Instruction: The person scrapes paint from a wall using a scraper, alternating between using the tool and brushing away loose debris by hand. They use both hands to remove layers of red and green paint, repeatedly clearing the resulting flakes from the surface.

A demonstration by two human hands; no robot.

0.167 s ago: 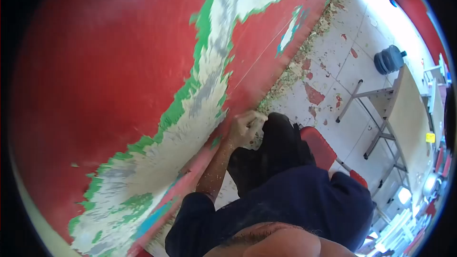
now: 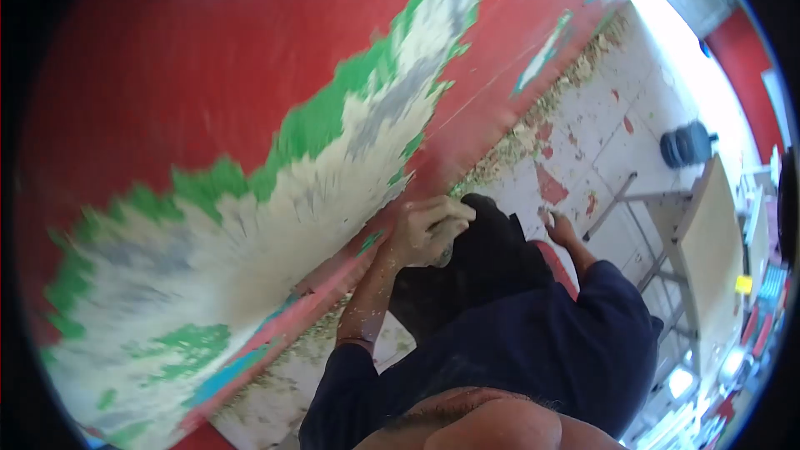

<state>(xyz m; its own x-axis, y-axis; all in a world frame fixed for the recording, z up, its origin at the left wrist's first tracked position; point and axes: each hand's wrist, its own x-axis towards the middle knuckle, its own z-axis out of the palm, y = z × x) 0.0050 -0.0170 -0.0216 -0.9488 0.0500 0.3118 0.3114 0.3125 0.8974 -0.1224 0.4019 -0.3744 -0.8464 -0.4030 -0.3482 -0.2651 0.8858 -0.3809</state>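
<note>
My left hand (image 2: pixel 427 232), dusty and flecked with pale bits, is curled with its fingers bent together beside the foot of the wall. Whatever lies in its grasp, if anything, is hidden. My right hand (image 2: pixel 558 225) is out to the right of my dark-clad knee (image 2: pixel 479 242), over the floor; it looks small and a little blurred, with fingertips apart and nothing visible in them. Close to my left hand, the red wall (image 2: pixel 208 58) has a broad scraped band (image 2: pixel 308 208) of bare whitish and grey surface, edged with ragged green paint.
Paint flakes and crumbs (image 2: pixel 533 125) line the wall's base and dot the tiled floor (image 2: pixel 617 129). Right of me stand a red seat (image 2: pixel 557 265), a table (image 2: pixel 708 242) with metal legs, and a blue water jug (image 2: pixel 687 145) lying on its side.
My right hand has come into view at the right of my knee. The view has shifted, showing the wall turned and more of the scraped band at left. My left hand remains curled.
</note>
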